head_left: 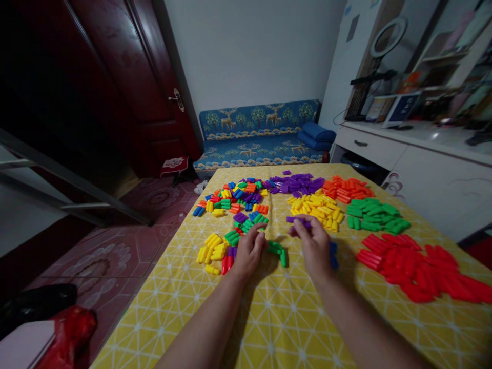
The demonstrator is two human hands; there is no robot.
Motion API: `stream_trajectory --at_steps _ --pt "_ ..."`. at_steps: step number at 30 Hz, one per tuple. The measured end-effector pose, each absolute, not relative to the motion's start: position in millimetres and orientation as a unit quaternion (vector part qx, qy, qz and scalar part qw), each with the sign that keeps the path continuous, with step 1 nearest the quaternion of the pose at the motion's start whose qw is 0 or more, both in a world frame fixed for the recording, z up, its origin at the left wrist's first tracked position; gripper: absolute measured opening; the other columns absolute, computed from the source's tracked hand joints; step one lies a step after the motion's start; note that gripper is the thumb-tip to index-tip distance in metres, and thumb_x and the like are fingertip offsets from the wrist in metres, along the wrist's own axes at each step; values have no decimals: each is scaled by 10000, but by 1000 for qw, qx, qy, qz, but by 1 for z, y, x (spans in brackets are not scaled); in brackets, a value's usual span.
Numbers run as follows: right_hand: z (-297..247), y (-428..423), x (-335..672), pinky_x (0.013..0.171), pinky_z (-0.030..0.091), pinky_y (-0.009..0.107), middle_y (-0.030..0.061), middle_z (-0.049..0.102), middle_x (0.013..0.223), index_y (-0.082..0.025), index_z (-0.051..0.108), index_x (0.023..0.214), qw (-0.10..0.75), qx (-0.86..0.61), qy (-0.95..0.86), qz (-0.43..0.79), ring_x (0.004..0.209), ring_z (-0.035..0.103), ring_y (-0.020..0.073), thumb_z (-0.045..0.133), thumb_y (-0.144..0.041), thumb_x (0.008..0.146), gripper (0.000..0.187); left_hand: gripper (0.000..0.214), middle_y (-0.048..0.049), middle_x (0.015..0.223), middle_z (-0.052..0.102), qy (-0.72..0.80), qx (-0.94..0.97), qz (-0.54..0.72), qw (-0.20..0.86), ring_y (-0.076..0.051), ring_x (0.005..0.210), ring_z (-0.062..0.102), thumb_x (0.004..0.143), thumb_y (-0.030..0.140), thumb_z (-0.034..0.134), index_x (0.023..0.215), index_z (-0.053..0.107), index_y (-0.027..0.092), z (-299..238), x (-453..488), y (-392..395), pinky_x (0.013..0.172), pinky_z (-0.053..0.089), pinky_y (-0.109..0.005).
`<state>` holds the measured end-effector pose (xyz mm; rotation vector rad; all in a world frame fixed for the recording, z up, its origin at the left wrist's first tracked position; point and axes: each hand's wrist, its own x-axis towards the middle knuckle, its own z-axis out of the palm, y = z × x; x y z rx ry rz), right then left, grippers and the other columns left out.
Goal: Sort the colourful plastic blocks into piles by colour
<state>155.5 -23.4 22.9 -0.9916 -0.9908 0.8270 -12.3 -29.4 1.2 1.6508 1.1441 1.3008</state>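
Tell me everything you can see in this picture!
tablecloth: one, yellow with white lines, under all the pegs
mixed pile: many pegs, all colours, far left
purple pile: many, purple, far middle
orange pile: many, orange, far right
yellow pile: many, yellow, middle
green pile: many, green, right
red pile: many, red, near right
green pegs: few, green, near middle
sofa: one, blue patterned, by the wall
door: one, dark red, left
left hand: one, over loose pegs
right hand: one, pinching purple pegs

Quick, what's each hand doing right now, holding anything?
Left hand: curled beside green pieces, grip cannot be told.
Right hand: closed on a purple piece.
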Motion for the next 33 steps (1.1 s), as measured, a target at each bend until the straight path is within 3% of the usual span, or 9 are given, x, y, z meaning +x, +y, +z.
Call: stream_trajectory --at_steps 3,6,9,12,17,20,26,29,33 --pt "40 2 206 595 548 232 26 712 863 -190 594 858 765 -392 -302 412 709 686 141 716 -278 743 189 432 -22 652 635 443 647 504 362 -162 569 559 947 493 447 1195 608 178 1 -11 -28 573 446 -269" --pt "52 27 267 636 576 246 45 696 813 -179 592 777 759 -403 -170 482 759 698 141 595 -172 807 31 422 -21 640 631 440 651 506 355 -160 563 556 950 484 444 1186 612 177 1 -11 -27 570 447 -270" --pt "58 38 312 646 585 340 149 691 914 -162 616 759 725 -450 -68 516 835 715 202 432 -282 932 281 423 -24 649 633 438 651 507 358 -163 573 560 953 485 439 1189 609 178 0 -10 -25 580 449 -273" --pt "60 35 330 641 571 390 242 658 1061 -135 655 756 716 -471 -55 512 921 708 262 399 -459 949 456 426 -26 662 635 436 647 507 368 -165 587 563 949 494 448 1194 604 182 -2 -11 -25 591 449 -273" --pt "61 29 328 665 534 399 289 638 1066 -89 685 705 699 -474 -90 528 977 695 281 333 -531 955 618 449 -27 668 636 436 640 508 378 -167 590 558 941 521 450 1195 605 184 -1 -11 -26 601 448 -277" --pt "63 31 320 665 560 401 271 636 1066 -87 688 786 695 -462 -99 542 962 692 270 280 -526 967 626 436 -25 659 629 439 644 506 370 -162 582 550 946 506 447 1185 608 179 0 -10 -26 599 445 -276" --pt "67 35 276 638 626 342 200 607 1123 -125 602 1064 646 -431 -111 620 977 656 237 342 -476 979 445 427 -20 666 627 446 652 497 360 -154 595 556 959 481 434 1192 605 167 -1 -10 -25 600 439 -266" --pt "69 49 246 661 628 332 163 584 1110 -153 554 1078 598 -432 -126 663 973 640 220 383 -443 978 351 421 -19 673 632 445 657 492 357 -153 608 565 968 470 422 1196 603 165 -2 -11 -24 610 438 -265" --pt "78 92 216 653 614 333 94 572 1036 -191 539 991 594 -477 -145 632 916 632 194 394 -383 988 241 402 -17 680 638 449 659 489 353 -151 620 569 976 442 416 1204 600 166 -1 -11 -25 619 439 -262"
